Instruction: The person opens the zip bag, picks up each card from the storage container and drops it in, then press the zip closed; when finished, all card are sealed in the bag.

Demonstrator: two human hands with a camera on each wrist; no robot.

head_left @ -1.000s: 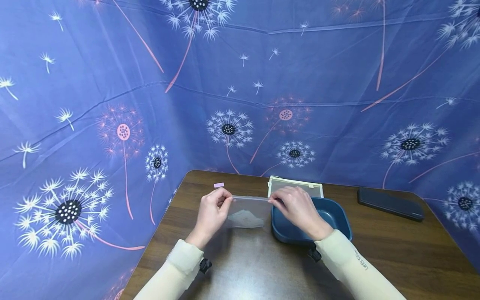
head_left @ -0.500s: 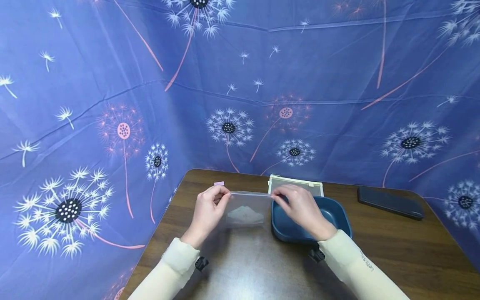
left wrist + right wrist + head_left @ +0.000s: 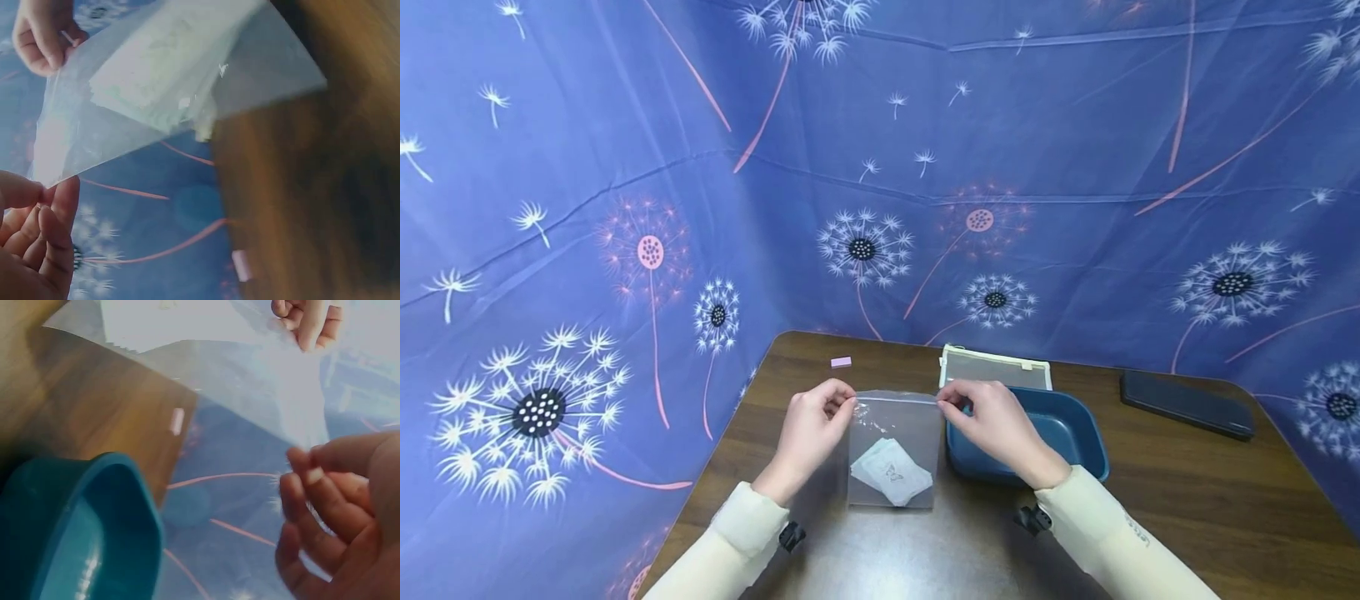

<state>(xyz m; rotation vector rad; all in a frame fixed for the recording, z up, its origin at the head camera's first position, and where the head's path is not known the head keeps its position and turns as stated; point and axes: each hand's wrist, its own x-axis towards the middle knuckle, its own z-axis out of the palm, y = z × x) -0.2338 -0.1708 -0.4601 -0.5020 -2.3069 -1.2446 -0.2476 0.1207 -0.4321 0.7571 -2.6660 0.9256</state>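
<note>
Between both hands hangs a clear zip bag (image 3: 891, 423), its top edge stretched taut. Inside it lies a small stack of pale papers (image 3: 892, 472) with a butterfly print on the front one. My left hand (image 3: 814, 429) pinches the bag's top left corner between thumb and finger. At the top right corner, my right hand (image 3: 1000, 425) pinches the bag the same way, its other fingers loosely curled in the right wrist view. That hand and forearm pass over a blue basin (image 3: 1078, 433), hiding part of its rim.
Behind the basin lies a mesh zip pouch (image 3: 992, 368) with cream edging. A small pink block (image 3: 841, 362) sits at the back left of the wooden table (image 3: 775, 375). Toward the right back rests a black case (image 3: 1186, 406). A patterned blue cloth (image 3: 775, 208) hangs behind the table.
The bag has swung from a foreshortened tilt to facing the head camera, so its papers show fully. Both hands keep their pinch on the corners. The head view has shifted slightly.
</note>
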